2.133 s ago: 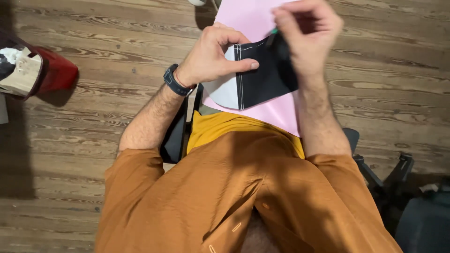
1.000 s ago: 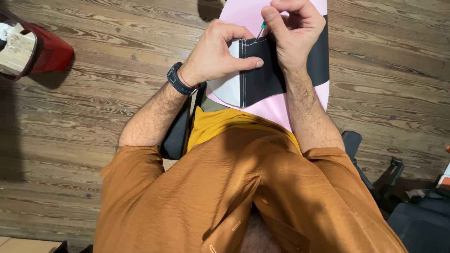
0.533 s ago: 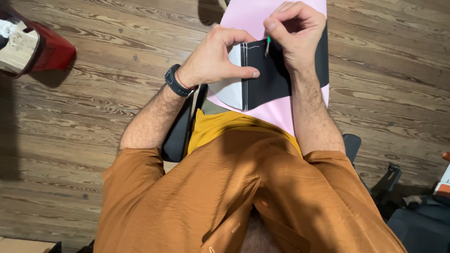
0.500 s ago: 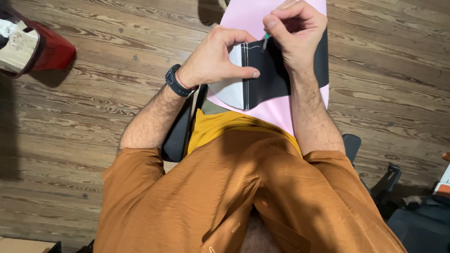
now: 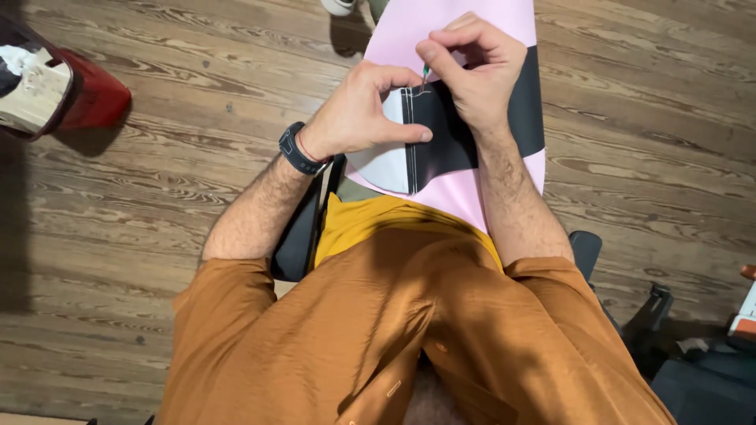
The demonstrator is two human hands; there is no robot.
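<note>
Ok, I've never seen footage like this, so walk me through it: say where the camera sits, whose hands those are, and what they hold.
There is one picture, taken by a camera worn on a person's head and looking straight down, so you see their own chest in an orange shirt, both forearms and the wooden floor below. The left hand, with a dark watch on its wrist, pinches a black and white piece of cloth beside its stitched white seam. The right hand pinches a thin tool with a green handle, its tip at the top of that seam. The cloth lies over a pink sheet on the lap. A red object sits at the far left.
</note>
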